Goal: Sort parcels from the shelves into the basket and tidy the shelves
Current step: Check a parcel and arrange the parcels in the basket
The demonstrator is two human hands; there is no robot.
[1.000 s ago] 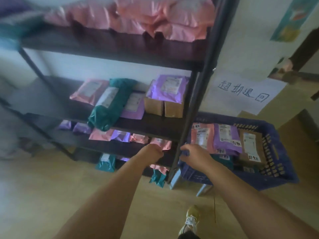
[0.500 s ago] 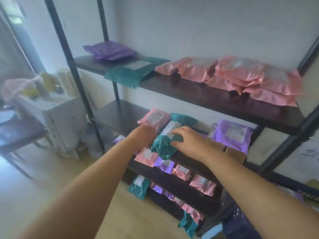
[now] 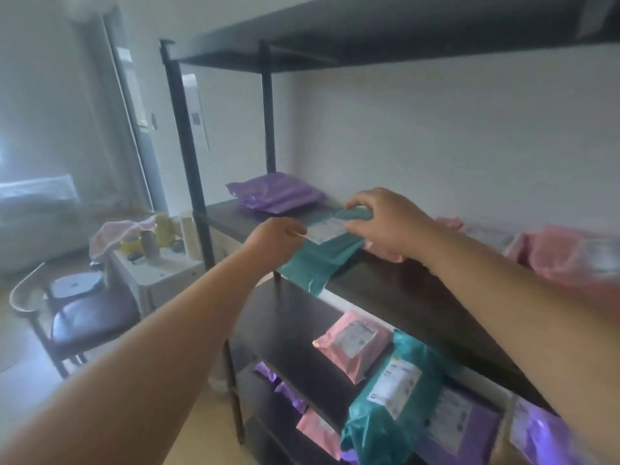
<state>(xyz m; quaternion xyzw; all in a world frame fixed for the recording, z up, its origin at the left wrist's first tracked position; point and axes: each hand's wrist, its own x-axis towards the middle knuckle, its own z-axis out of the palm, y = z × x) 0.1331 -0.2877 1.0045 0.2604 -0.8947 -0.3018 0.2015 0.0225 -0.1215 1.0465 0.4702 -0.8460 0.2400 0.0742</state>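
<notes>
A flat teal parcel (image 3: pixel 318 260) with a white label lies half over the front edge of a dark upper shelf (image 3: pixel 396 290). My left hand (image 3: pixel 273 241) pinches its left edge by the label. My right hand (image 3: pixel 385 223) grips its far end from above. Purple parcels (image 3: pixel 278 194) are stacked at that shelf's left end, and pink parcels (image 3: pixel 570 256) lie to the right. On the shelf below sit a pink parcel (image 3: pixel 354 344), a bulky teal parcel (image 3: pixel 392 397) and purple parcels (image 3: pixel 459 427). The basket is out of view.
Black uprights (image 3: pixel 188 162) frame the rack's left side. A white cabinet (image 3: pixel 151 273) with bottles stands left of the rack, and a dark chair (image 3: pixel 73 317) is in front of it. Lower shelves hold more pink and purple parcels (image 3: pixel 288 394).
My view swung from the basket up to the upper shelf. Both hands rose from the lower shelves and took hold of the flat teal parcel on the upper shelf.
</notes>
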